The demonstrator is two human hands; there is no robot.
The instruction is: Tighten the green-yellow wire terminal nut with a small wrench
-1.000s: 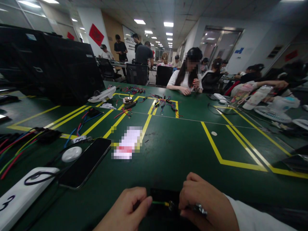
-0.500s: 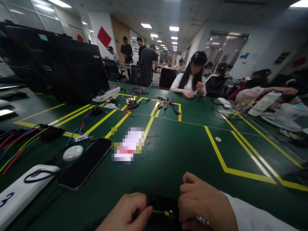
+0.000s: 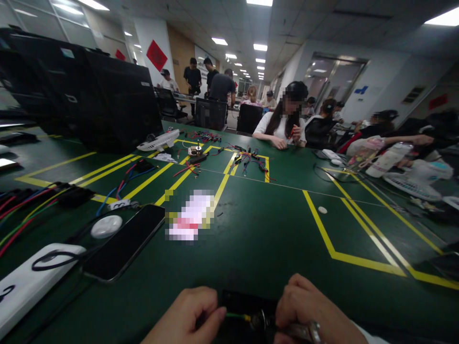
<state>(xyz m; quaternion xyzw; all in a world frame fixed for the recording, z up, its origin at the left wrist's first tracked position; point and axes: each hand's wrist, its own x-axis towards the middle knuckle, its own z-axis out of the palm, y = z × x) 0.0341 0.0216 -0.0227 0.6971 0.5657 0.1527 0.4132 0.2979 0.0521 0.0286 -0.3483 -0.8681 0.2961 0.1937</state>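
Note:
At the bottom centre, my left hand (image 3: 197,313) is closed in a pinch on a green wire (image 3: 234,315). The wire's yellow-sleeved end reaches a small round metal fitting (image 3: 256,319) on a black part (image 3: 247,301), whose shape is mostly lost in shadow. My right hand (image 3: 310,308) is curled round a shiny metal tool (image 3: 299,330) that looks like a wrench. A curved metal edge shows between the fitting and my right fingers. The lower part of both hands is cut off by the frame.
A phone (image 3: 125,243), a white power strip (image 3: 39,286) and coloured cables lie to the left. A lit, blurred-out screen (image 3: 191,215) is ahead. Wire pieces (image 3: 247,160) lie farther off. Across the green table (image 3: 258,229) sits a person (image 3: 279,124).
My right hand has shifted right and slightly down, with its wrist turned, and more of the metal tool shows. My left hand keeps its pinch on the wire, nearly unmoved.

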